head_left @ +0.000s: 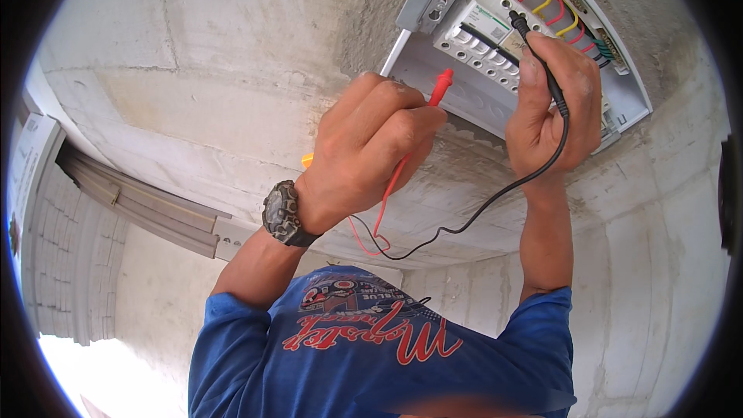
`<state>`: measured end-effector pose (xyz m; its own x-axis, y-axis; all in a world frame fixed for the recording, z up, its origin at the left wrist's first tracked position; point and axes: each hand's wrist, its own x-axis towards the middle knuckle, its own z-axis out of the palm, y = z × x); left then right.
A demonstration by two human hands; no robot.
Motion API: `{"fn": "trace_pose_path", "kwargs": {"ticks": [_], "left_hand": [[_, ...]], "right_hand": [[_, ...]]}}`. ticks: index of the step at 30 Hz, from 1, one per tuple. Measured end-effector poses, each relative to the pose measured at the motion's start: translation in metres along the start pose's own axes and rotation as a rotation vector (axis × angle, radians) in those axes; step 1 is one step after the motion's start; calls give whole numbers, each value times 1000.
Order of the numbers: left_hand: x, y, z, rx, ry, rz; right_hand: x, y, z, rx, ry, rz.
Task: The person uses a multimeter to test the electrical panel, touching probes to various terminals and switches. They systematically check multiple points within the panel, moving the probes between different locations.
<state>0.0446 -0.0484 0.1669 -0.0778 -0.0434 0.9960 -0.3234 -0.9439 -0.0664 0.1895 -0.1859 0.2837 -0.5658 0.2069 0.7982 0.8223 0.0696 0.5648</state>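
My left hand (371, 143) is closed around a red test probe (441, 87), whose tip end stands just off the lower left of the breaker row. A bit of something yellow (307, 160) shows behind that hand; the rest of it is hidden. Between thumb and fingers, my right hand (565, 104) pinches a black test probe (520, 23). Its tip end is at the upper terminals of the circuit breakers (481, 19); whether metal touches a screw cannot be made out. A red lead (385, 205) and a black lead (495, 200) hang from the probes.
The breakers sit in an open white distribution box (636, 97) set in a rough concrete wall (232, 54). Red, yellow, white and green wires (553, 4) run along its upper side. A grey metal bracket (428, 0) juts at its left corner. A rolled shutter (139, 201) is at left.
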Motion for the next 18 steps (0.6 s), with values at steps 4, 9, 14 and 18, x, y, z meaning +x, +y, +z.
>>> {"fn": "trace_pose_path", "kwargs": {"ticks": [4,9,14,18], "left_hand": [[2,3,0,24,-32,-3],[10,4,0,45,-69,2],[15,0,1,41,-91,38],[14,-1,6,46,-81,71]], "right_hand": [[2,2,0,-1,10,-4],[4,3,1,2,39,-22],[1,-2,-11,-125,-57,48],[-3,2,-12,-99,-80,106]]}}
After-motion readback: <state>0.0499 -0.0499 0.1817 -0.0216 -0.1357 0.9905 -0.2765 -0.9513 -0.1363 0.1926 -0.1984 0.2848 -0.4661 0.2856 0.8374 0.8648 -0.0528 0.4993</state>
